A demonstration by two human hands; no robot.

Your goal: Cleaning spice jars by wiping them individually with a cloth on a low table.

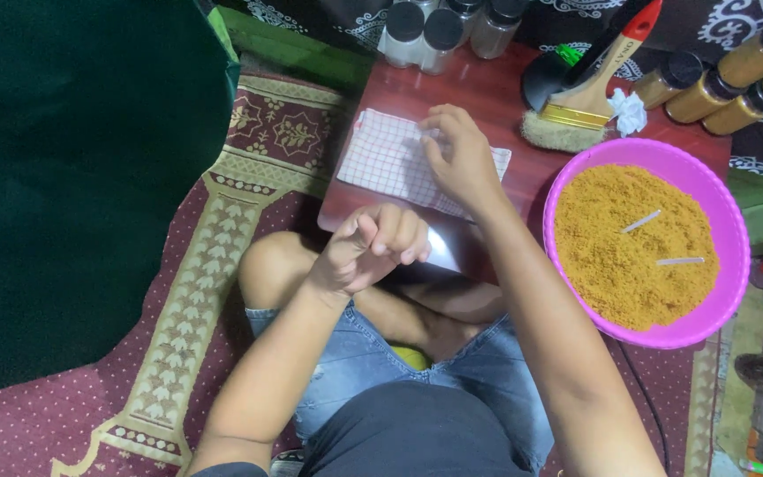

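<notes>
Amber spice jars upper right; clear black-capped jars top centre.

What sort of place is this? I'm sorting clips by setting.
Probably a home floor workspace for packing spice: the person sits on a patterned rug at a low red table, beside a pink bowl of orange powder and filled jars.

Right hand lay flat on a checked cloth on the low red table, fingers spread. Left hand hovered curled in a loose fist above the table's near edge (possibly pinching something small, too hidden to tell). Pink bowl of orange-brown powder sat at right, two white sticks in it. Wide paintbrush and spice jars lay behind.
</notes>
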